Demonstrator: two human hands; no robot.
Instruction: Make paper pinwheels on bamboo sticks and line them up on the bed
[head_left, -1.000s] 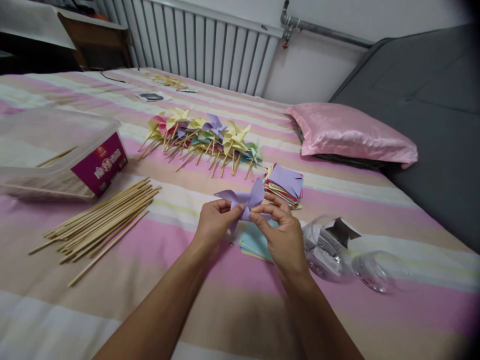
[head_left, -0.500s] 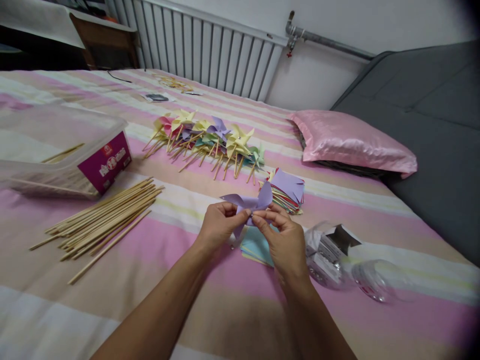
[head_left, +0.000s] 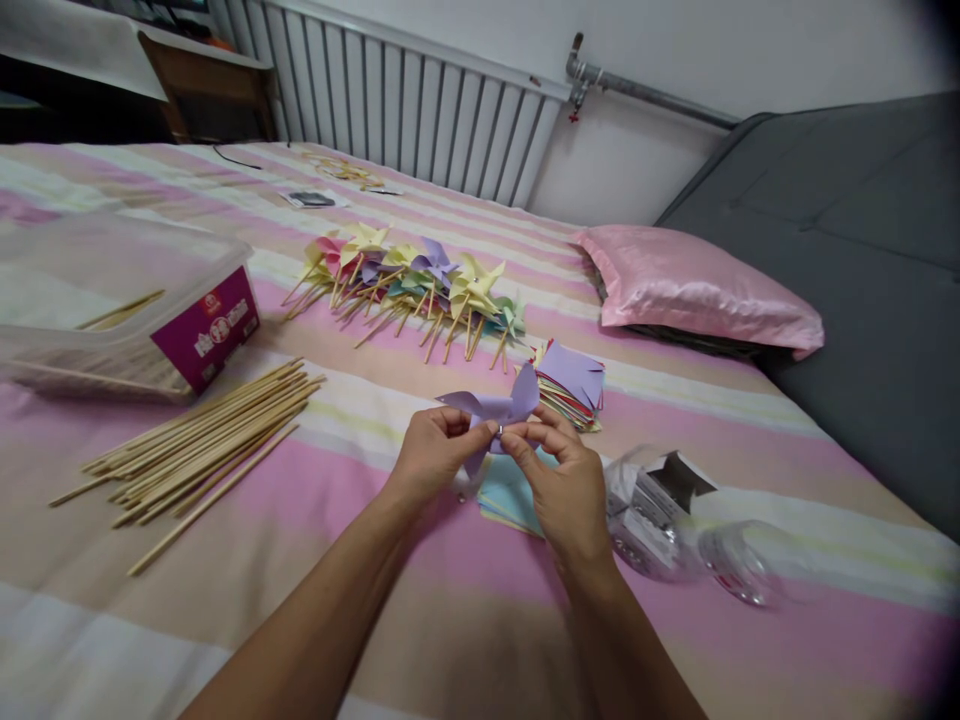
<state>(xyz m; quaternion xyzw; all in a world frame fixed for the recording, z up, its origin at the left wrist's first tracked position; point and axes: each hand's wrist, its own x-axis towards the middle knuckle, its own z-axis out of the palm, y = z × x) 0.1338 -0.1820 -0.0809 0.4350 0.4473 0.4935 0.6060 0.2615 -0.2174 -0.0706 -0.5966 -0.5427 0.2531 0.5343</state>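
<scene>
A purple paper pinwheel, its blades curled in, is held up between both hands. My left hand pinches it from the left with thumb and fingers. From the other side my right hand is closed on it, thumb and index finger at a small shiny metal piece by its centre. What the metal piece is cannot be made out. Beneath the hands lie light blue paper sheets, partly covered by my right hand. Another tiny shiny bit rests on the bedspread to their left.
Wooden sticks lie at left beside a clear plastic bin. Pinwheels on sticks are heaped beyond the hands. Cut paper squares, an opened small box and a clear round container lie right; a pink pillow is behind.
The view has shifted slightly. Both hands keep their hold on the purple pinwheel, and the small metal piece between the thumbs shows more plainly.
</scene>
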